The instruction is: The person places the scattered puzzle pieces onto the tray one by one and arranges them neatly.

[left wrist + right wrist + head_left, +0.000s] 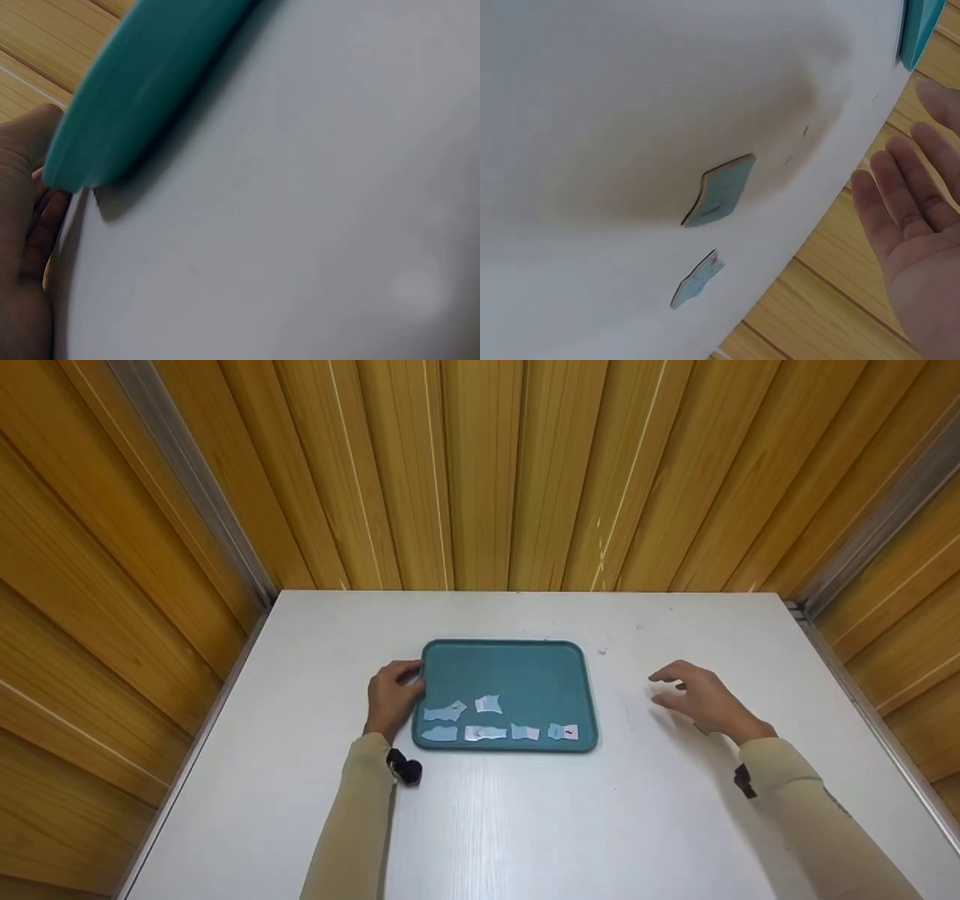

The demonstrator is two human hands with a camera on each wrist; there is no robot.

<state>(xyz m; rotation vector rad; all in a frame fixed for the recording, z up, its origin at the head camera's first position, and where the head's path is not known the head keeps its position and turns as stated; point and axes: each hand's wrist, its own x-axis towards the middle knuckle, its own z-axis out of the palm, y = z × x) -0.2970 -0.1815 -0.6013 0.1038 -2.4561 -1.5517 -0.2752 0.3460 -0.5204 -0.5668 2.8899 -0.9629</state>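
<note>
A teal tray (525, 675) lies on the white table, with several light-blue jigsaw pieces on it. One row of pieces, including a wide piece (485, 733), runs along its near edge. Above that row are a longer piece (445, 711) and a small piece (489, 704). My left hand (390, 697) grips the tray's left rim between thumb and fingers. To the right of the tray, my right hand (701, 701) hovers above the table with fingers parted, holding nothing. In the right wrist view, two blue pieces, a larger one (721, 193) and a smaller one (697, 280), lie on the white surface.
The white table (525, 825) reaches back to a wood-patterned panel wall (480, 472). Similar panels stand on both sides. A tiny pale scrap (602, 652) lies right of the tray. Dark straps sit at both wrists, the left one (405, 769) near the tray's corner.
</note>
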